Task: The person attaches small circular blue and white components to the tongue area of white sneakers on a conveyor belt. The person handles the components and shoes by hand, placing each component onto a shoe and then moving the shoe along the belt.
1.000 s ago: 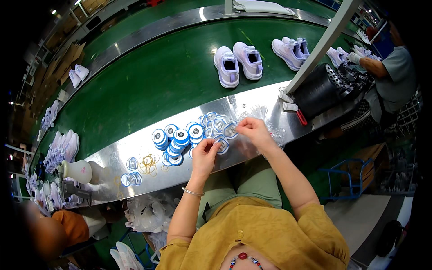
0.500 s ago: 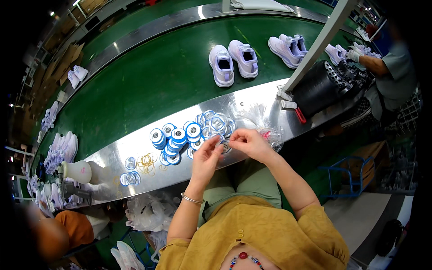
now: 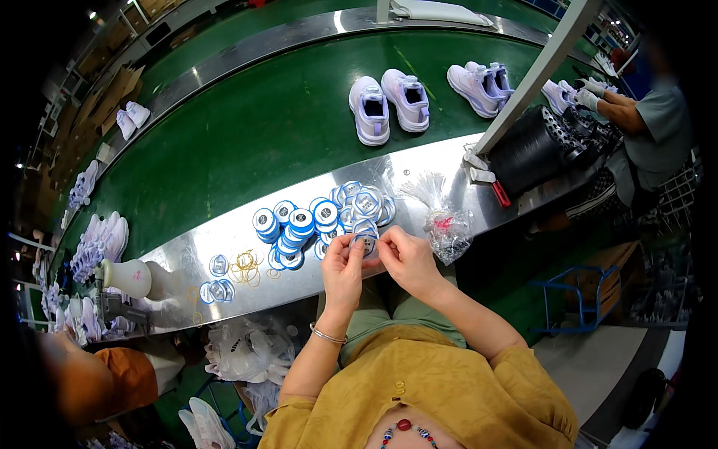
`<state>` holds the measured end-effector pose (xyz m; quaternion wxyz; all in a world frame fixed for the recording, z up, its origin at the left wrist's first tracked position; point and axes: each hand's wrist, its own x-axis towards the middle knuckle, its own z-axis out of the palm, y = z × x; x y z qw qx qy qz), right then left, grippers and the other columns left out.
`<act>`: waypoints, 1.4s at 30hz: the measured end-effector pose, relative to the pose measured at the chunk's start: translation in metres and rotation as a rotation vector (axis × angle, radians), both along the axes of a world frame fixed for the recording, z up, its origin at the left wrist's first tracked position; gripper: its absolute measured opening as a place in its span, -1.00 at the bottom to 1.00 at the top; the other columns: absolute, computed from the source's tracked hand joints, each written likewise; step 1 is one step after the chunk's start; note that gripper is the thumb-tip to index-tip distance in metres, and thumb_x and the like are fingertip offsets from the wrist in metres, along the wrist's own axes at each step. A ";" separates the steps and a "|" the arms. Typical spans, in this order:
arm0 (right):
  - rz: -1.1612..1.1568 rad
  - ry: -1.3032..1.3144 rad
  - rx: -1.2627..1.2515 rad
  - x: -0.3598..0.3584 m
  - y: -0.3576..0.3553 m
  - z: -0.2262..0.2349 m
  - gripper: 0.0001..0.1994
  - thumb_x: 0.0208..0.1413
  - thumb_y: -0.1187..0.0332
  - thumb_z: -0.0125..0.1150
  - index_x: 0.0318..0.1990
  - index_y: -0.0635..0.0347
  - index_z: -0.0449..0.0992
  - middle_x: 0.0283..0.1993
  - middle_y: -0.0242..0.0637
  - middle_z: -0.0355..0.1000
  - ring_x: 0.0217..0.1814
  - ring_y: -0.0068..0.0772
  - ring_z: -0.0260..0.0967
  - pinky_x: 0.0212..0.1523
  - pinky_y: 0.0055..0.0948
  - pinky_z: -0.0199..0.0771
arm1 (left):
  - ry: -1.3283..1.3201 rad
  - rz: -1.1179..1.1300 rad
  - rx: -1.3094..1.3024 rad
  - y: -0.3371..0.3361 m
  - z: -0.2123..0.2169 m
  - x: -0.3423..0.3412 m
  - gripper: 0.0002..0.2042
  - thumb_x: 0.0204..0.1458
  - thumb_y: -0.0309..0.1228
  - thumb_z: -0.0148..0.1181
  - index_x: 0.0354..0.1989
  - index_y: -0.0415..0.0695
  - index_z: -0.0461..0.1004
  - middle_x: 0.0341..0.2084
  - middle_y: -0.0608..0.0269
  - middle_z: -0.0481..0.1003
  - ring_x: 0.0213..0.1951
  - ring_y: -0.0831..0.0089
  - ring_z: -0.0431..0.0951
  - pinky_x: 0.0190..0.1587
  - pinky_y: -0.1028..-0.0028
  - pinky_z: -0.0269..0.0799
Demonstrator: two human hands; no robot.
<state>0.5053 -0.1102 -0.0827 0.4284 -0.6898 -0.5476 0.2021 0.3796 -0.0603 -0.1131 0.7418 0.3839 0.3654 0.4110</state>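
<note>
Between my hands is a round white tag with a blue rim (image 3: 366, 244). My left hand (image 3: 343, 271) pinches it at its left edge. The fingers of my right hand (image 3: 407, 259) are closed at its right edge; whether they also hold a thin string cannot be made out. Just beyond my hands lie overlapping clear-wrapped round tags (image 3: 366, 202). Stacks of blue-rimmed round tags (image 3: 301, 220) stand to the left of them. Farther left are tan rubber bands (image 3: 245, 268) and a few loose tags (image 3: 218, 291).
A clear plastic bag (image 3: 451, 238) with thin white strings (image 3: 428, 188) lies right of my hands on the metal ledge (image 3: 187, 243). Beyond runs a green conveyor (image 3: 247, 142) carrying white-lilac sneakers (image 3: 372, 112). A slanted post (image 3: 535, 78) and black roll (image 3: 523, 150) stand right, near a co-worker (image 3: 658, 123).
My hands have moved slightly; the tag between them now faces up and shows more fully. The right hand has come lower. At the right, the co-worker's gloved hands have shifted.
</note>
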 end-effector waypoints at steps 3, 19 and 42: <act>-0.014 -0.010 -0.016 -0.002 0.001 0.001 -0.88 0.07 0.44 0.13 -0.44 0.22 0.33 -0.55 -0.10 0.40 -0.51 0.01 0.40 -0.52 -0.17 0.34 | 0.012 0.009 0.029 -0.002 0.002 -0.001 -0.89 0.18 -0.51 0.02 -0.17 -0.28 0.37 -0.34 0.22 0.51 -0.33 0.57 0.52 -0.30 0.54 0.57; 0.103 -0.153 0.060 -0.013 -0.008 -0.009 -0.92 0.13 0.47 0.01 -0.37 0.27 0.29 -0.45 -0.06 0.34 -0.38 0.01 0.37 -0.41 -0.14 0.34 | -0.128 -0.065 -0.084 -0.007 -0.002 -0.013 -0.87 0.16 -0.51 0.07 -0.19 -0.30 0.46 -0.20 0.10 0.52 -0.18 0.43 0.53 -0.05 0.41 0.49; 0.361 1.055 -0.552 -0.004 -0.007 -0.017 -0.89 0.14 0.35 0.13 -0.23 0.15 0.48 -0.47 -0.50 0.34 -0.53 -0.77 0.15 -0.57 -0.70 0.09 | 0.484 -0.110 0.610 -0.011 0.015 -0.058 -0.92 0.03 -0.53 0.19 -0.31 -0.24 0.52 -0.11 0.10 0.43 -0.14 0.38 0.49 -0.10 0.49 0.44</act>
